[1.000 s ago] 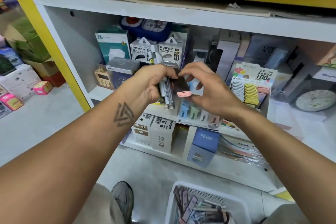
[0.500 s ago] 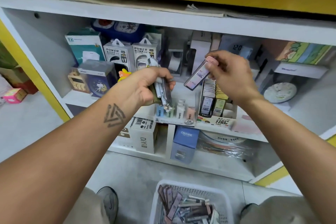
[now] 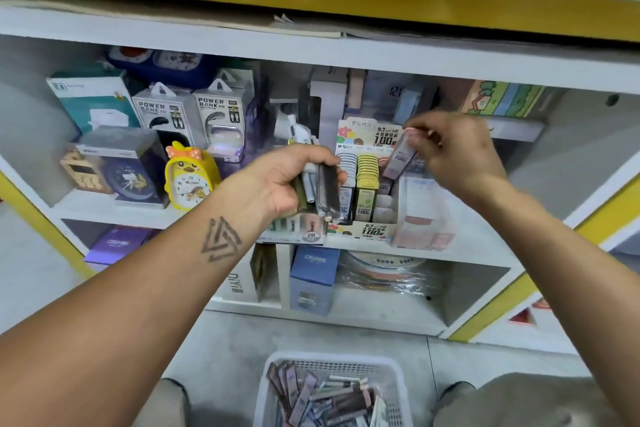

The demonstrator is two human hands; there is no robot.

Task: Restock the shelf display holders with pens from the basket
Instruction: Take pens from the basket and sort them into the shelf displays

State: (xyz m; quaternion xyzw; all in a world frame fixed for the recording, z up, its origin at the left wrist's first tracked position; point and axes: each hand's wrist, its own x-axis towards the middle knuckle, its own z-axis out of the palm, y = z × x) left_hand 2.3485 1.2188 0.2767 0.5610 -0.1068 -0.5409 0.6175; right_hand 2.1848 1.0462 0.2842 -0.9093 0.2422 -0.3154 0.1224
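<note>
A: The right hand is pinching one pink slim case above the display holder; our left hand is gripping a bundle.

B: We are slotting it next, judging alignment with a free column. The basket is sitting below.

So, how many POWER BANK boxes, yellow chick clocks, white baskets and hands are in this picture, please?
POWER BANK boxes: 2
yellow chick clock: 1
white basket: 1
hands: 2, the left hand gripping a bundle of pens, the right hand pinching one pack
Total: 6
</note>
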